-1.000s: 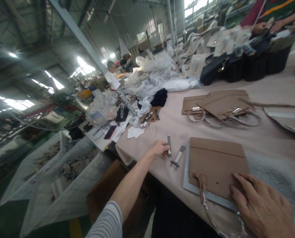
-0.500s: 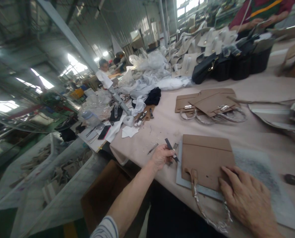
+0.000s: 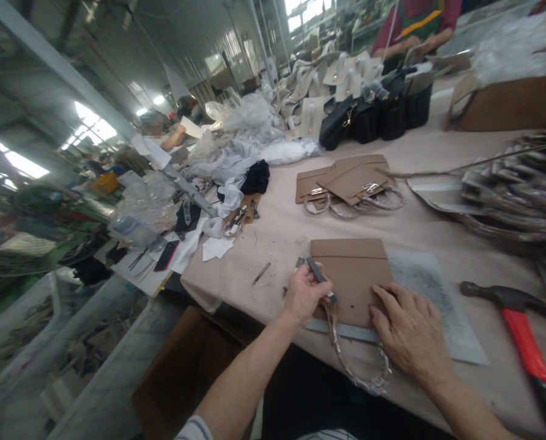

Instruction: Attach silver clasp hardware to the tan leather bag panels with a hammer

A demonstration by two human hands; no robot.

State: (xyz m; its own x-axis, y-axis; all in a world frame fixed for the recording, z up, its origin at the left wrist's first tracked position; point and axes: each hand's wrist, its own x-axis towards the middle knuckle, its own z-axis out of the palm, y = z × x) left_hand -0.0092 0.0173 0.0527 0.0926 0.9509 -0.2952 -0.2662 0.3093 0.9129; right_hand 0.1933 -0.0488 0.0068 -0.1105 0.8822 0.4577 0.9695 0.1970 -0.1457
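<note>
My left hand (image 3: 301, 297) is closed around a flat dark metal hand tool (image 3: 317, 270), held tilted over the left edge of a brown leather bag panel (image 3: 353, 278). My right hand (image 3: 408, 330) rests with fingers stretched out on the panel's lower right part. A handle wrapped in clear plastic (image 3: 343, 360) loops from the panel's lower edge toward me. Beneath the panel, a grey board (image 3: 367, 333) shows along its front edge. A small dark hole is visible in the leather between my hands.
A hammer with a red handle (image 3: 523, 336) lies at the right. Brown panels with handles (image 3: 353, 180) lie behind, and wrapped handles (image 3: 515, 201) are piled at far right. A thin metal rod (image 3: 261, 274) lies left. Across the table, a person (image 3: 419, 30) handles something near black bags (image 3: 392, 113).
My left hand has brought the tool rightward over the panel's left edge. My right hand stays on the panel. The view has shifted right, showing the whole hammer head.
</note>
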